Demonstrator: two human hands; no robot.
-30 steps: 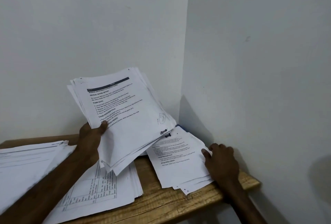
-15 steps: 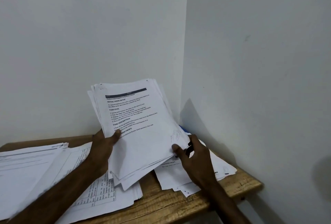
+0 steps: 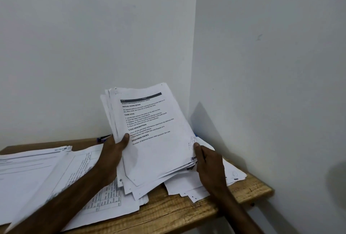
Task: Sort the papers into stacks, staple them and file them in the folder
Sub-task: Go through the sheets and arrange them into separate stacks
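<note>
A thick sheaf of printed papers is held tilted up above the wooden table, its top page headed with a dark bar and text. My left hand grips its left edge, thumb on the top page. My right hand pinches its right edge, thumb on the page near a pen scribble. Under the sheaf, at the right, lies a smaller pile of papers. A page with a printed table lies beneath my left forearm. Another stack lies at the left.
The table sits in a corner between two white walls. A dark pen lies at the table's back edge by the wall. A bit of something blue shows behind the held sheaf at the right. The table's right end is at the right wall.
My right hand left the small pile on the table and came up to take the sheaf's right edge. The sheaf shifted right and stands more upright.
</note>
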